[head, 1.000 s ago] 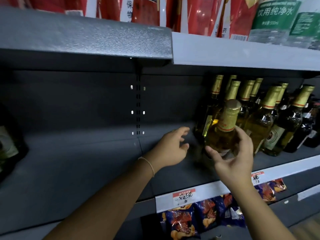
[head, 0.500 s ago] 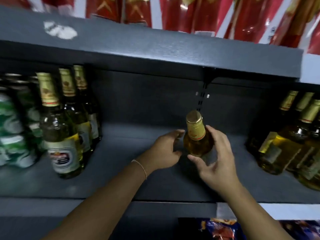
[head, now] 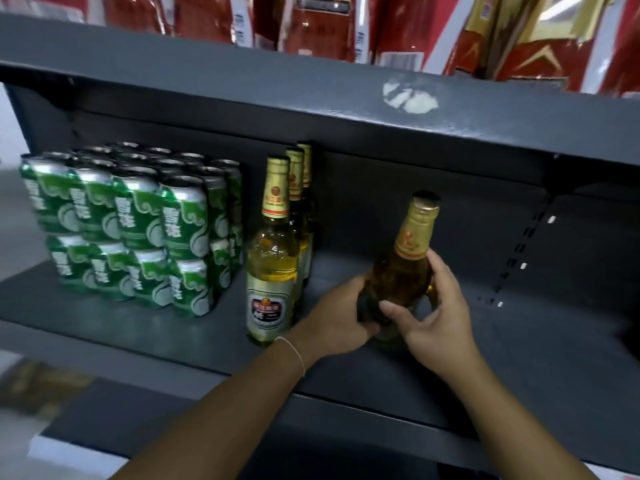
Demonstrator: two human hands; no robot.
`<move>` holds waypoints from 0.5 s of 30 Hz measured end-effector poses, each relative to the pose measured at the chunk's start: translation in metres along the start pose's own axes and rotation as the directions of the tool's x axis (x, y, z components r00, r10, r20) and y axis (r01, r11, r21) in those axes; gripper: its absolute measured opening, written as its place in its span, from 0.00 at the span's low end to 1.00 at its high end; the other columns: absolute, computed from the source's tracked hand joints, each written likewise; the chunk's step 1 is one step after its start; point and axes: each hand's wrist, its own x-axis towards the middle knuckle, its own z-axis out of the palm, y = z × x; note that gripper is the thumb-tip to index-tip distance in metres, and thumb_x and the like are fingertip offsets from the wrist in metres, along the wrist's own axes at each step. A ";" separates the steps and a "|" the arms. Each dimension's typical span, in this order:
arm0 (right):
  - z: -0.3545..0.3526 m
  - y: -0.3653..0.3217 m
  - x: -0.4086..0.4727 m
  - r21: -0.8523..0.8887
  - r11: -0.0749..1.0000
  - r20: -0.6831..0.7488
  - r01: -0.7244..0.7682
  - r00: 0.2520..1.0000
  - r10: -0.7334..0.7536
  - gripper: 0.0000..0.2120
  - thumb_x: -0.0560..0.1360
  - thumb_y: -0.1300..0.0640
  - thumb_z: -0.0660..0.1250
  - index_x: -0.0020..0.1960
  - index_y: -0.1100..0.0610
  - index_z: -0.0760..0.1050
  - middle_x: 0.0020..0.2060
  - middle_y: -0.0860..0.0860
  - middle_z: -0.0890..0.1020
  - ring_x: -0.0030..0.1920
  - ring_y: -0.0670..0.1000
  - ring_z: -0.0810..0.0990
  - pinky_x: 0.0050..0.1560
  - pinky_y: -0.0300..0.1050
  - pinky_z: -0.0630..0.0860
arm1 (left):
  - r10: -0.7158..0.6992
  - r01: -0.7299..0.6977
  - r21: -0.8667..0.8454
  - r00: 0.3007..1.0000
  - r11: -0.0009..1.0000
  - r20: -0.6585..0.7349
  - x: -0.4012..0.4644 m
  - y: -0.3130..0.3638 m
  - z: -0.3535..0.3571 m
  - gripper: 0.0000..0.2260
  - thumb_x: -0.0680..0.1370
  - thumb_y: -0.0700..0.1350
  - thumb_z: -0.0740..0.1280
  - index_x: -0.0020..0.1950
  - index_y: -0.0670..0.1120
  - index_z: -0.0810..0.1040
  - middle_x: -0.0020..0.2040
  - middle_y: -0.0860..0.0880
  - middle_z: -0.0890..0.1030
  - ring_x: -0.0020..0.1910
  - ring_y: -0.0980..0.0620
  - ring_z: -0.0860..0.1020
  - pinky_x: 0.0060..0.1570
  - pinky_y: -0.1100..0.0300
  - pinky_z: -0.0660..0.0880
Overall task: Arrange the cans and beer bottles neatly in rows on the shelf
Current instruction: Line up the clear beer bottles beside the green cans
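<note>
Both hands hold one amber glass beer bottle with a gold foil neck (head: 403,271) at centre right of the frame. The left hand (head: 337,315) wraps the lower body of the bottle from the left, fingers curled round the glass. The right hand (head: 434,313) grips from the right: thumb across the front low on the body, fingers curled round the shoulder just below the foil. The bottle is tilted, its cap leaning toward the upper right. Its base is hidden behind the hands, so contact with the shelf cannot be determined.

The dark grey metal shelf board (head: 519,358) spans the middle of the frame. Left of centre, a row of three upright clear-glass bottles of golden beer with gold foil necks (head: 273,258) runs from front to back, one behind another. The front bottle carries a white label with a red and black emblem. The held bottle is near this row, to its right, and does not touch it.

At middle left, green and silver beer cans with white characters (head: 138,230) stand in a block two layers high and several rows deep, just beside the bottle row.

A thin pale bracelet (head: 294,351) circles the left wrist. Red and gold foil packages (head: 311,26) line the grey upper shelf (head: 242,84) along the top of the frame.
</note>
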 end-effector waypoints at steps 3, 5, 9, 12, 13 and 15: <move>0.016 0.001 0.006 0.092 0.993 0.044 -0.076 0.996 0.072 0.43 0.67 0.60 0.79 0.73 0.39 0.61 0.69 0.47 0.72 0.70 0.45 0.71 0.70 0.50 0.70 | -0.026 0.025 -0.012 0.999 1.000 -0.041 -0.008 -0.008 -0.008 0.27 0.67 0.48 0.70 0.65 0.58 0.69 0.59 0.54 0.79 0.59 0.55 0.78 0.58 0.50 0.77; 0.025 0.000 0.011 0.149 0.983 0.065 -0.107 0.993 0.098 0.41 0.69 0.64 0.78 0.74 0.45 0.62 0.67 0.48 0.74 0.68 0.45 0.73 0.68 0.46 0.71 | -0.030 0.027 -0.033 0.998 0.999 -0.064 -0.013 -0.013 -0.013 0.26 0.68 0.49 0.70 0.65 0.57 0.70 0.59 0.55 0.79 0.59 0.56 0.78 0.59 0.51 0.77; 0.035 -0.001 0.018 0.252 0.956 0.099 -0.148 0.987 0.127 0.37 0.70 0.69 0.74 0.74 0.54 0.63 0.63 0.49 0.77 0.65 0.44 0.76 0.64 0.37 0.74 | -0.070 0.065 -0.062 0.994 0.996 -0.084 -0.017 -0.025 -0.017 0.24 0.68 0.46 0.71 0.63 0.53 0.70 0.60 0.53 0.79 0.61 0.55 0.77 0.62 0.52 0.76; 0.037 0.004 0.025 0.282 0.939 0.165 -0.198 0.974 0.156 0.35 0.71 0.71 0.72 0.71 0.49 0.64 0.59 0.43 0.79 0.62 0.42 0.78 0.60 0.37 0.76 | -0.101 0.096 -0.056 0.990 0.994 -0.096 -0.014 -0.029 -0.015 0.25 0.67 0.46 0.71 0.63 0.55 0.71 0.58 0.54 0.80 0.59 0.57 0.78 0.61 0.53 0.76; 0.037 0.007 0.028 0.285 0.936 0.180 -0.208 0.970 0.161 0.35 0.71 0.72 0.71 0.69 0.46 0.64 0.57 0.41 0.79 0.61 0.41 0.78 0.58 0.36 0.77 | -0.117 0.112 -0.048 0.988 0.993 -0.106 -0.013 -0.029 -0.014 0.25 0.67 0.46 0.72 0.63 0.54 0.71 0.58 0.54 0.80 0.58 0.57 0.78 0.61 0.53 0.76; 0.037 0.012 0.034 0.294 0.928 0.208 -0.230 0.963 0.172 0.34 0.71 0.73 0.70 0.69 0.47 0.65 0.57 0.42 0.80 0.60 0.41 0.79 0.58 0.37 0.77 | -0.133 0.129 -0.036 0.982 0.991 -0.138 -0.011 -0.028 -0.012 0.24 0.68 0.46 0.73 0.63 0.53 0.71 0.57 0.54 0.81 0.57 0.56 0.79 0.61 0.54 0.76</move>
